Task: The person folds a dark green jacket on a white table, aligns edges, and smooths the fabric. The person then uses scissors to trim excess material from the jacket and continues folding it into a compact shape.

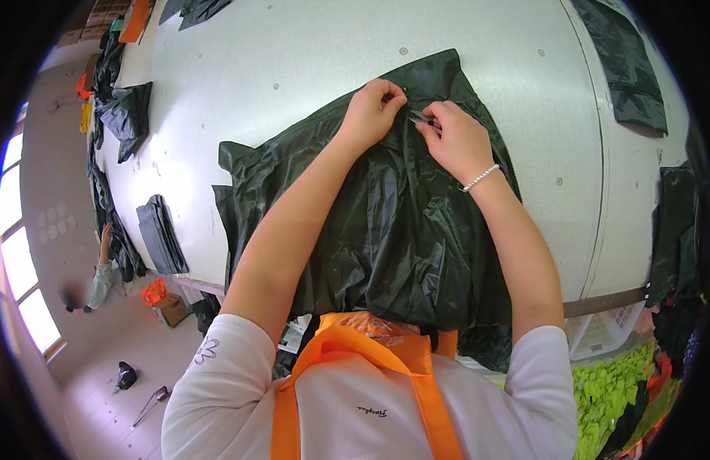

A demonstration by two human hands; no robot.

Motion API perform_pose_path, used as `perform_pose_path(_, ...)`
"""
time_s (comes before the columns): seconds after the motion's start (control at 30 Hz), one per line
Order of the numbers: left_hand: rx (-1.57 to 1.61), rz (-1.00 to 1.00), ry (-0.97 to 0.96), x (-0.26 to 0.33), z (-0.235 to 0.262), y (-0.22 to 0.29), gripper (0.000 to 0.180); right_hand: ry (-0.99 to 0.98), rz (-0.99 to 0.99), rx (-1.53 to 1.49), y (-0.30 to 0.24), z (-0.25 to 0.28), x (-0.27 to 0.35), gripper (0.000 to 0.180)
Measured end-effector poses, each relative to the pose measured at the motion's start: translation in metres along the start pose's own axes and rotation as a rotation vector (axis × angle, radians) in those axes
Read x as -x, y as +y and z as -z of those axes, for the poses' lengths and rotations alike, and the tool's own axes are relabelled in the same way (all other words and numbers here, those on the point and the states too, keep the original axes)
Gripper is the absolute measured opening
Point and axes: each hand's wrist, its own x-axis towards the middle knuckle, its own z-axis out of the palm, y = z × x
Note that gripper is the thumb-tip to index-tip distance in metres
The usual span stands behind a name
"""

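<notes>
A dark green, shiny garment [378, 230] with a zip along its right edge lies crumpled on the white table and hangs over its near edge toward me. My left hand [370, 115] is closed in a pinch at the upper part of the garment; whatever is between the fingertips is too small to make out. Just right of it, my right hand [460, 139] is closed round small metal thread snips [424, 119]. Their blades point toward the left fingertips, close above the fabric. Part of the snips is hidden inside the right hand.
Around me spreads the white table [324, 46]. Folded dark pieces [162, 234] lie at its left, another folded dark garment [627, 77] at the far right. A white plastic basket [606, 331] and lime-green fabric [612, 395] are below right. Another person [102, 280] is at the left.
</notes>
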Motion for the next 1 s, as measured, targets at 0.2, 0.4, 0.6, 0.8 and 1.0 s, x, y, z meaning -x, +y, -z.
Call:
perform_pose_path(0.2, 0.023, -0.013, 0.009, 0.000, -0.001, -0.002, 0.015, 0.075, 0.046, 0.090, 0.001, -0.012, -0.004, 0.014)
perform_pose_path(0.4, -0.015, -0.014, 0.005, 0.000, -0.002, -0.001, 0.015, 0.085, 0.079, 0.170, 0.005, -0.015, -0.005, 0.013)
perform_pose_path(0.6, 0.309, 0.157, 0.007, -0.009, 0.006, -0.001, 0.015, 0.198, -0.182, -0.380, 0.028, 0.016, -0.002, 0.021)
perform_pose_path(0.8, 0.915, 0.100, 0.037, 0.012, 0.051, 0.048, 0.019, 0.275, -0.335, -0.568, 0.062, 0.036, -0.001, 0.028)
perform_pose_path(1.0, 0.417, 0.193, -0.641, 0.150, 0.143, 0.054, 0.013, 0.507, -0.389, -0.244, 0.119, 0.079, 0.031, 0.033)
